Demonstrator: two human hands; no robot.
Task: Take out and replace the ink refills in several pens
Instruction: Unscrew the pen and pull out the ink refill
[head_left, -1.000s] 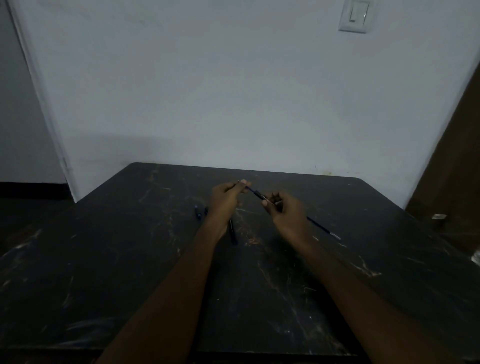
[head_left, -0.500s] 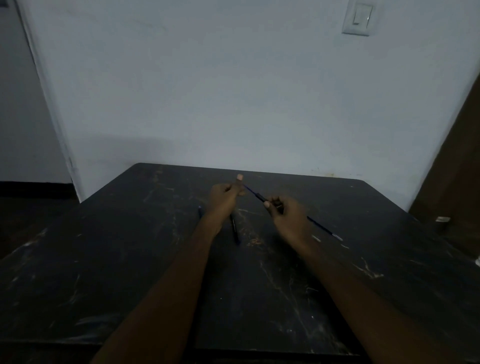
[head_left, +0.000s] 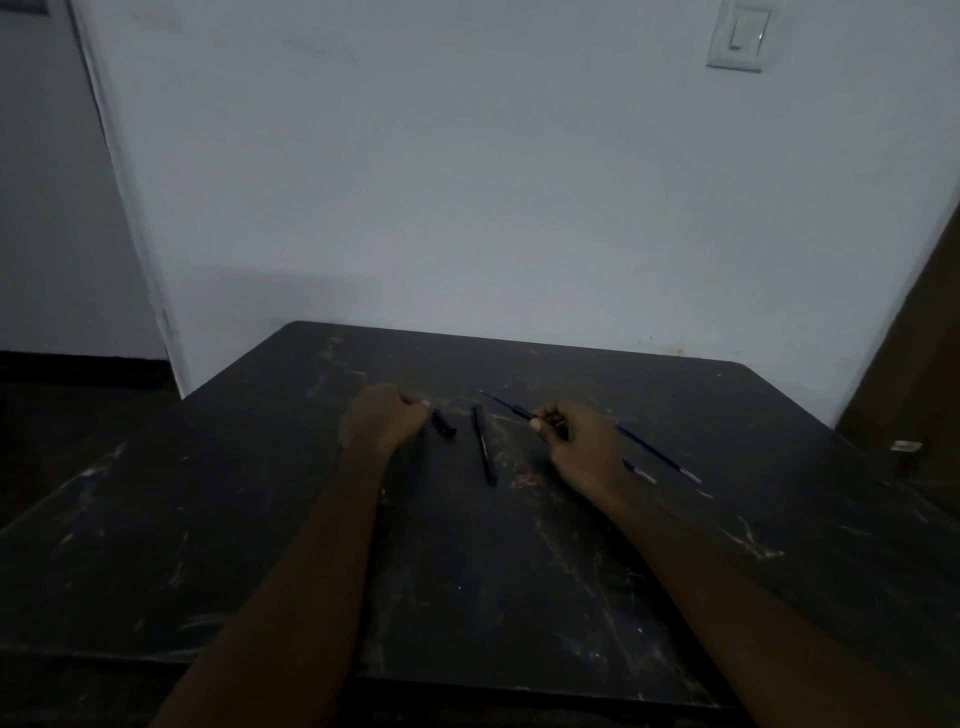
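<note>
Right now the right hand (head_left: 576, 441) is the busy one. Its thumb and fingers pinch a thin refill (head_left: 522, 413) near a dark collar, and the fine blue end pokes out of the grip toward 10 o'clock, lifted clear of the table (head_left: 467, 597). The refill's back end is lost behind the hand.

Going outward, at about that hand's 9 o'clock, a dark pen barrel (head_left: 483, 449) lies flat between the two hands. Its long axis runs roughly from 12 down to 6, the near end leaning a touch to the right. So the two are out of line: the refill slants across while the barrel runs almost straight away from the person. To my eye the coming move hangs on that. Either the barrel gets lifted and turned to meet the tip, or the refill swings round to match it.

The barrel sits about midway between the hands. The left hand (head_left: 384, 421) is curled into a fist low over the table, and I cannot tell whether it hides something small. Just beside it, at its 3 o'clock, lies a short black piece (head_left: 444, 423), perhaps a cap; the light is too dim to be sure.

At the right hand's 4 o'clock, spare refills (head_left: 657, 452) lie on the table, slanting from 10 to 4.
</note>
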